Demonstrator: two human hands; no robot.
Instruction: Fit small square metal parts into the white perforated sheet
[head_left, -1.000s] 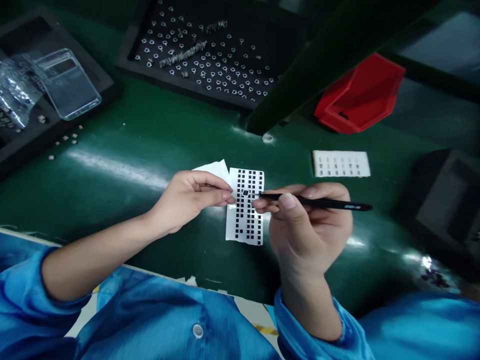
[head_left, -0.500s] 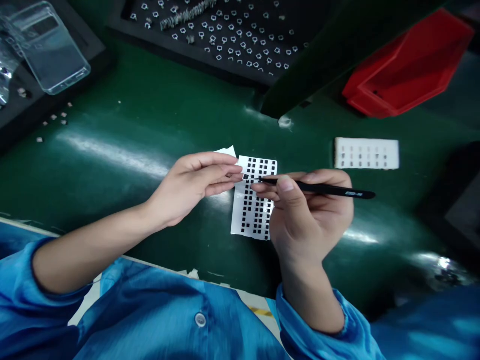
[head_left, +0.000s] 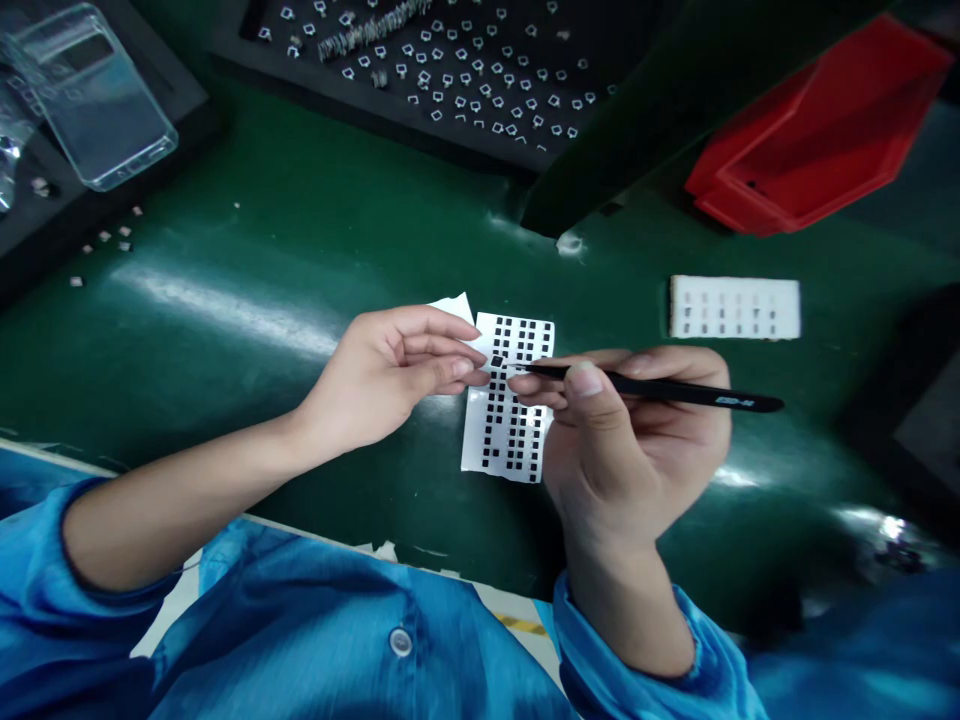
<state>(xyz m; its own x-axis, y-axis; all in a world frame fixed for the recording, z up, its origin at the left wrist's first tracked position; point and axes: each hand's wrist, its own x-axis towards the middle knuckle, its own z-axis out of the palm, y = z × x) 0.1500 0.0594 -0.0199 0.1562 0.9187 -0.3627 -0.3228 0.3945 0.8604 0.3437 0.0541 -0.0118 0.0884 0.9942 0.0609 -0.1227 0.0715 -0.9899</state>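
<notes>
My left hand (head_left: 397, 365) pinches the upper left edge of a white backing sheet (head_left: 474, 440) that carries rows of small black squares. A folded white paper tab (head_left: 454, 308) sticks out behind my fingers. My right hand (head_left: 622, 430) grips black fine-tipped tweezers (head_left: 675, 390), which point left across the sheet. Their tip is at a small black square (head_left: 496, 361) near the sheet's top left, and I cannot tell whether they pinch it.
A white card (head_left: 735, 307) with rows of grey marks lies on the green bench (head_left: 225, 200). Behind are a black foam tray (head_left: 450, 80) with several small white frames, a clear plastic case (head_left: 86, 95), a red plastic bin (head_left: 817, 130), and a dark green beam (head_left: 660, 130).
Over the last second the view tilted and the sheet turned slightly. In the latest half second my right hand and the tweezers shifted a little to the right.
</notes>
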